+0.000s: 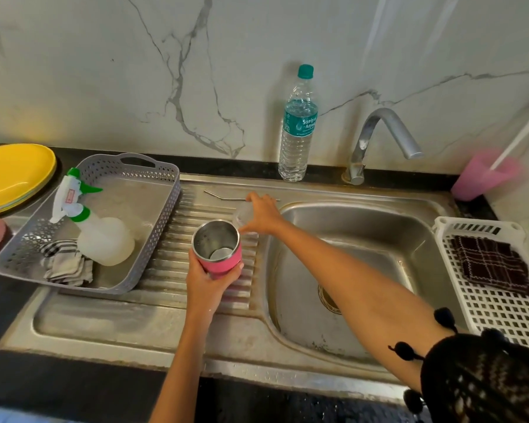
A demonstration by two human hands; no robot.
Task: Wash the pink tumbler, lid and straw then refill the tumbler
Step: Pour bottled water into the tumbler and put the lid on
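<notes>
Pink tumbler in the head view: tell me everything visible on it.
The pink tumbler has a pink outer wall and a shiny, steel-looking inside; no lid on it. Its open mouth tilts toward the camera, so the round bottom shows. The left hand grips it from below, round the lower wall, holding it over the ribbed drainboard, left of the sink basin.

black crochet sleeve [486,380], black pom-poms [445,317]
</notes>
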